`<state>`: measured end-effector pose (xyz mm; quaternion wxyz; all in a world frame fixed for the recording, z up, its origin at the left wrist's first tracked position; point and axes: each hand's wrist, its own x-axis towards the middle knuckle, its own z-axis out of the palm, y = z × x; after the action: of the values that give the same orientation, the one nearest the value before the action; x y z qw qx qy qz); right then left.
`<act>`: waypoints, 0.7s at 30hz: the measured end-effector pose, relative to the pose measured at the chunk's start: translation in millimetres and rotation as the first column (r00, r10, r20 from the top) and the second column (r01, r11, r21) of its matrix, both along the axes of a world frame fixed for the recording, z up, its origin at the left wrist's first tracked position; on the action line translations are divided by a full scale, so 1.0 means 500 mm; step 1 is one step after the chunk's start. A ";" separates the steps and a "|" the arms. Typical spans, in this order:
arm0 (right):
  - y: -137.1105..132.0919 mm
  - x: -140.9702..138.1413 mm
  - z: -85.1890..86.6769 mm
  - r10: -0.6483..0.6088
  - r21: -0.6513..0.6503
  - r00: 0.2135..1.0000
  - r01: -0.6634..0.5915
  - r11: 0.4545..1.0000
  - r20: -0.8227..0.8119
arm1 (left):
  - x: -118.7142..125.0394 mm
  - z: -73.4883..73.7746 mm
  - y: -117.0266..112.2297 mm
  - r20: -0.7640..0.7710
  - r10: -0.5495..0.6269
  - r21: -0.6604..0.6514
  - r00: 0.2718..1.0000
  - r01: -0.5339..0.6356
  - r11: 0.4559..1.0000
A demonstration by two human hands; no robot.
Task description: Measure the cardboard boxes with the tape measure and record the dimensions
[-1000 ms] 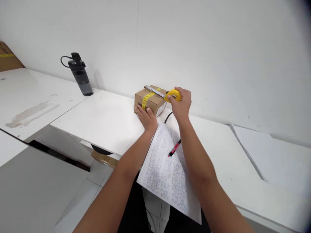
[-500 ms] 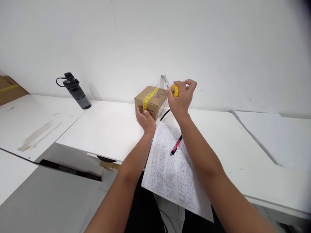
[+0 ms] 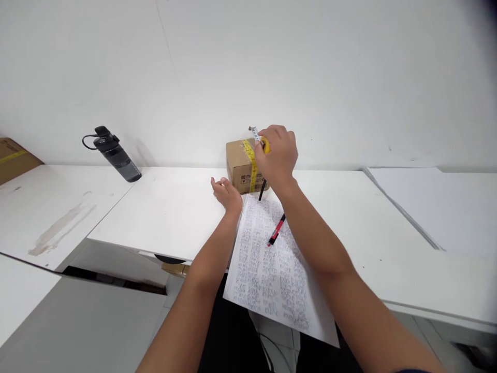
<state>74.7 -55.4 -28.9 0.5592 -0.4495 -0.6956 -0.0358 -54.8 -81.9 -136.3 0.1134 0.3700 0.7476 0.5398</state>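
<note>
A small cardboard box [image 3: 237,160] with yellow tape stands on the white table against the wall. In my right hand [image 3: 277,155] is a yellow tape measure [image 3: 265,144], held over the box's right side with a short length of blade sticking out up and left. My left hand [image 3: 227,196] is just left of the box's front corner, palm up with fingers apart, and holds nothing. Below the box lie handwritten sheets [image 3: 256,264] that overhang the table's front edge, with a red and black pen [image 3: 276,230] on them. My right hand hides part of the box.
A dark water bottle [image 3: 116,155] stands to the left near the wall. Blank white paper [image 3: 407,194] lies in a stack at the right. Another cardboard box [image 3: 15,160] is at the far left. A black cable [image 3: 263,190] runs in front of the box.
The box has turned, so its printed front now faces me, and sits slightly further right. My left hand has let go of it. My right hand with the tape measure has shifted left; less blade shows.
</note>
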 end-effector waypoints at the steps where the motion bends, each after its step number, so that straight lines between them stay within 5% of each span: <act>1: 0.007 0.003 -0.001 0.031 -0.009 0.999 -0.031 0.999 0.012 | 0.001 0.003 -0.001 0.010 -0.008 0.000 1.000 0.008 1.000; 6: 0.034 0.012 -0.009 0.142 -0.048 0.988 -0.139 0.989 0.060 | 0.005 0.010 -0.006 0.039 -0.048 0.008 0.998 0.047 0.999; 12: 0.021 0.005 -0.010 0.074 -0.080 0.994 -0.068 0.994 0.078 | 0.007 0.013 -0.006 -0.027 -0.048 -0.053 0.998 0.046 0.998; 21: 0.001 -0.008 0.000 -0.037 -0.069 0.977 0.053 0.996 0.212 | 0.017 0.018 -0.011 0.011 -0.087 0.046 0.996 0.086 0.995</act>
<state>70.5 -54.9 -28.8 0.4645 -0.4794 -0.7413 -0.0699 -46.1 -87.6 -127.5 0.1331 0.4009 0.7175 0.5538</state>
